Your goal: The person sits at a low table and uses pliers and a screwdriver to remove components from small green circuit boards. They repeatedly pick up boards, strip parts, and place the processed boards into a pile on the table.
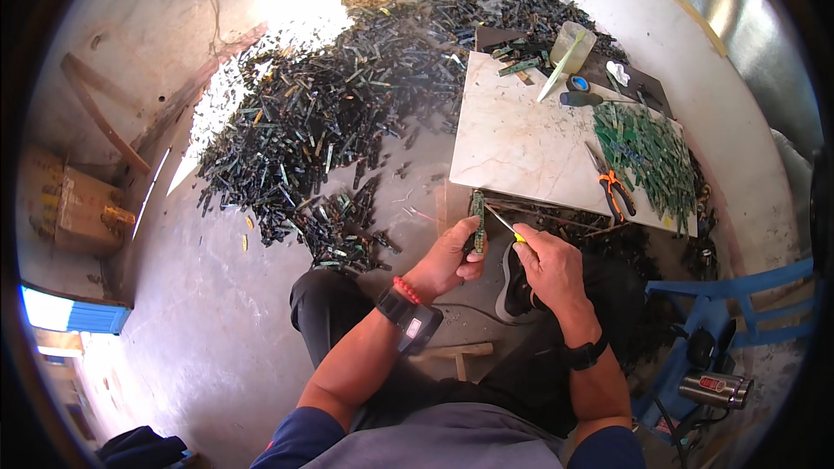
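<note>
My left hand (452,259) grips a narrow green circuit board strip (478,221), held upright near the low table's front edge. In my right hand (549,267) is a screwdriver (501,221) with a yellow handle and a thin metal shaft. Its tip points up and left, close to the strip; whether the two touch I cannot tell. On the pale marble-look tabletop (521,148), to the right, lie orange-and-black pliers (615,191) beside a heap of green board strips (647,156).
A large pile of dark strips (330,122) covers the floor ahead and left. At the table's back are a plastic cup (572,45), a roll of blue tape (578,83) and a dark-handled tool (580,99). A blue chair (738,295) and a steel tumbler (715,389) stand right.
</note>
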Available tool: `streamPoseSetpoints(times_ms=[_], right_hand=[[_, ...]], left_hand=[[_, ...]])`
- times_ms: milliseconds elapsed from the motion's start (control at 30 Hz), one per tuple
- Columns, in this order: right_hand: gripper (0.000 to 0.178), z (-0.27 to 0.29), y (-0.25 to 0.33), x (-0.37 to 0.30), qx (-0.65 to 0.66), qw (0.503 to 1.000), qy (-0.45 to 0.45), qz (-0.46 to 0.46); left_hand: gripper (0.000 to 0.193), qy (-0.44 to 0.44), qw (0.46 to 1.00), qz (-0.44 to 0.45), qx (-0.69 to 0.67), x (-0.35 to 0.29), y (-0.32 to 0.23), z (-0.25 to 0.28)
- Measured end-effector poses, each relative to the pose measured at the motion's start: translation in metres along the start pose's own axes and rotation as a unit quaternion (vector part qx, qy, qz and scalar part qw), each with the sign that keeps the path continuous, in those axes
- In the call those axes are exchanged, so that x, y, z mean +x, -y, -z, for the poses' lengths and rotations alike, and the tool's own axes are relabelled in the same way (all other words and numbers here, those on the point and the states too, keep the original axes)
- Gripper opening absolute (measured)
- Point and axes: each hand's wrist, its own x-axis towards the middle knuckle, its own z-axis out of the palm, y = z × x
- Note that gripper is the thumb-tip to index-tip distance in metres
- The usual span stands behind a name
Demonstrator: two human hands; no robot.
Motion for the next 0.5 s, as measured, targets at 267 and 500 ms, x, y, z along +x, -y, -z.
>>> streamPoseSetpoints(times_ms=[267,500], right_hand=[[0.024,0.002,-0.013,-0.004,0.551,0.735,0.11,-0.379],[0.023,0.003,-0.013,-0.002,0.605,0.678,0.111,-0.402]], left_hand=[[0.035,0.042,0.999,0.011,0.007,0.009,0.003,0.002],[0.037,0.084,0.996,-0.003,0.006,0.006,-0.001,0.004]])
